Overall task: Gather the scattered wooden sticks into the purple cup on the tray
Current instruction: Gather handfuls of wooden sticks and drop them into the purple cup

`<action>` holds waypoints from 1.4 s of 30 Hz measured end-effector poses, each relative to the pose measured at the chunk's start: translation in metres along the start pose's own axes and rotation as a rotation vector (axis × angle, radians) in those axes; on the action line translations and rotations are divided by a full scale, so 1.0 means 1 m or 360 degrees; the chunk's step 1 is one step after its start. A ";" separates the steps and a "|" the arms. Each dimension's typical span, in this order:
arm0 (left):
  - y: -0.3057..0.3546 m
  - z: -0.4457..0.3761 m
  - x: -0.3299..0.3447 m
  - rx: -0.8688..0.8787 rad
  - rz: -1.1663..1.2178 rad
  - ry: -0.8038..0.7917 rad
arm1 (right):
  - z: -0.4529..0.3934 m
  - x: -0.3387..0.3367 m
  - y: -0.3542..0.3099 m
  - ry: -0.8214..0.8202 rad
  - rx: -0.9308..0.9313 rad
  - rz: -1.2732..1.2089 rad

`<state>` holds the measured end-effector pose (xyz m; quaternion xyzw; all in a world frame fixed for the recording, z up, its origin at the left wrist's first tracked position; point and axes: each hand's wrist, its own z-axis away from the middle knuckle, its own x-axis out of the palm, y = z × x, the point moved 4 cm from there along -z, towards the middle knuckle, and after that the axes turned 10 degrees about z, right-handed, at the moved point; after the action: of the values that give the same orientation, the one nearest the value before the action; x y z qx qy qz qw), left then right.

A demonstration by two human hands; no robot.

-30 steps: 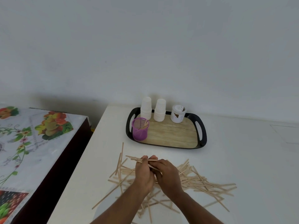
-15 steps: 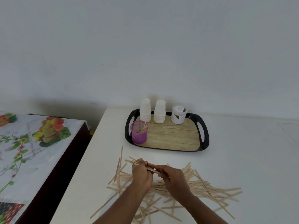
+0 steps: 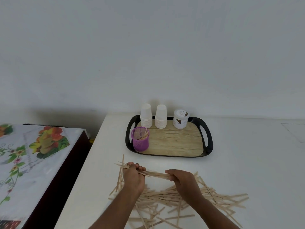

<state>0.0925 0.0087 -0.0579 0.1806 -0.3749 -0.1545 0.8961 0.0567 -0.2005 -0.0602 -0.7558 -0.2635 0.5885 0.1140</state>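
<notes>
A bundle of wooden sticks [image 3: 156, 174] is held level just above the white table, gripped at its left end by my left hand [image 3: 134, 176] and at its right end by my right hand [image 3: 183, 180]. Beneath and around both hands lies a loose pile of scattered sticks [image 3: 194, 202]. The purple mesh cup [image 3: 140, 139] stands upright in the front left corner of the black tray [image 3: 208, 142], with several sticks leaning inside it. The cup is beyond my left hand, a short way off.
On the tray's far side stand two stacks of white paper cups [image 3: 146, 115] and a white jar [image 3: 180, 119]. The white table [image 3: 247, 162] ends at its left edge beside a lower table with a fruit-print cloth [image 3: 29, 149]. A wall rises behind.
My hands have moved apart along the bundle, so its middle now shows between them. The view has shifted slightly.
</notes>
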 end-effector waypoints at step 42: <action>-0.032 0.052 0.042 0.0374 -0.0571 -0.0596 | 0.011 0.022 -0.024 0.0260 0.1183 -0.1342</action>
<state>0.0781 -0.0474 -0.0119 0.3150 -0.5112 -0.2969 0.7425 0.0436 -0.1699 -0.0702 -0.5374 -0.3080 0.4850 0.6174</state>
